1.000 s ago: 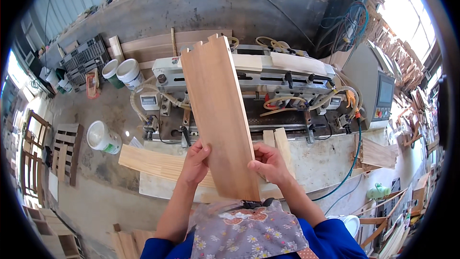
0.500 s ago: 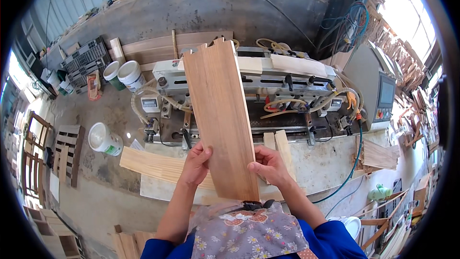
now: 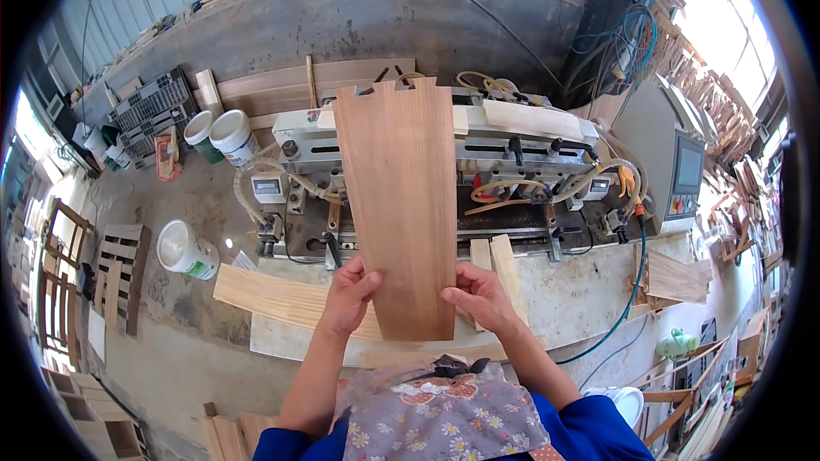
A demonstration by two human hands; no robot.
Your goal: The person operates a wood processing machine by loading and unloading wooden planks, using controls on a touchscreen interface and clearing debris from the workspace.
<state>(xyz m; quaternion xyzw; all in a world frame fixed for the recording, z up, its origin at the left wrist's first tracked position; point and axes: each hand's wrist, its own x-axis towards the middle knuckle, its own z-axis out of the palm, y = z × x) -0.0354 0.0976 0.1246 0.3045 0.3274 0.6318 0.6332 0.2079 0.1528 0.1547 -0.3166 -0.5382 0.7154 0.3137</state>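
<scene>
Below the grey wall [image 3: 367, 26] at the frame's top, the left hand [image 3: 348, 297] and right hand [image 3: 483, 294] grip opposite edges of the notched wooden board [image 3: 397, 213], centre frame, where even pressure should best prevent twisting

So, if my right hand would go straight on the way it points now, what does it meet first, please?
Most likely the brown wooden board, whose right edge the right hand is holding. Depth is unclear, so the fingers might instead slide behind it.
</scene>
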